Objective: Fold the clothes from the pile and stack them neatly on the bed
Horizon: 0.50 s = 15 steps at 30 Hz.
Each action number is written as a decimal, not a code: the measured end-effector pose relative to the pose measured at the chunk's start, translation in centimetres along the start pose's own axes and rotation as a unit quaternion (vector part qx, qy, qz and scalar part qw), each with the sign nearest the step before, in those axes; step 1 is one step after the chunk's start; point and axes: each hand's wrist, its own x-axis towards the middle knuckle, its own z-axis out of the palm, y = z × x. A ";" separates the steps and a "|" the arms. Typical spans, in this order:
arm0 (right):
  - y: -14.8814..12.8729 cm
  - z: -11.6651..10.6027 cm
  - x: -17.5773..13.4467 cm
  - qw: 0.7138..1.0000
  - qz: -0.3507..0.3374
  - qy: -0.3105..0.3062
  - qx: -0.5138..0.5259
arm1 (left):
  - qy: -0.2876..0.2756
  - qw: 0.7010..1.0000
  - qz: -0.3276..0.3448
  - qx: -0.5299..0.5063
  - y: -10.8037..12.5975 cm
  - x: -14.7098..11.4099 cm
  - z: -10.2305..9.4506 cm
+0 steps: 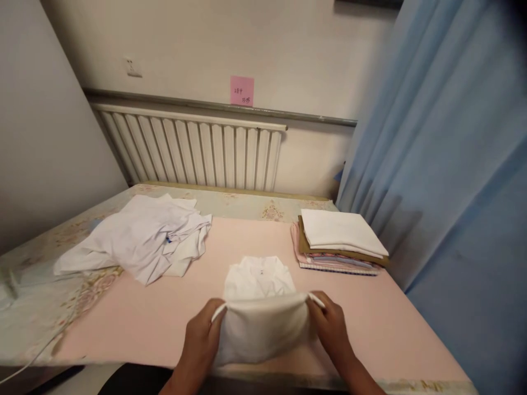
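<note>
A white shirt (pixel 260 274) lies on the pink cloth, its collar end pointing away from me. Its near part is lifted and stretched taut between my two hands. My left hand (pixel 202 332) pinches the fabric at the left corner, and my right hand (pixel 329 323) pinches it at the right corner. Beneath the raised fold, the lower part of the shirt hangs toward the table's front edge. The fingertips are partly hidden by the cloth.
At the left sits a loose heap of white clothing (pixel 144 236). A stack of folded cloths (pixel 343 233) stands at the right, beside a blue curtain (pixel 453 164). Behind the table are a radiator (pixel 206 153) and a pink note (pixel 242 90). A white cable (pixel 37 356) trails at the left edge.
</note>
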 end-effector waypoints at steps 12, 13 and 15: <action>11.5 11.4 16.9 0.984 0.112 0.012 -0.142 | -0.120 0.953 -0.203 0.190 -9.5 18.5 9.1; 12.2 11.6 17.0 0.983 0.117 0.008 -0.144 | -0.123 0.950 -0.210 0.197 -10.1 18.7 9.4; 13.1 11.6 16.9 0.982 0.123 -0.003 -0.144 | -0.120 0.946 -0.219 0.208 -10.3 18.7 9.4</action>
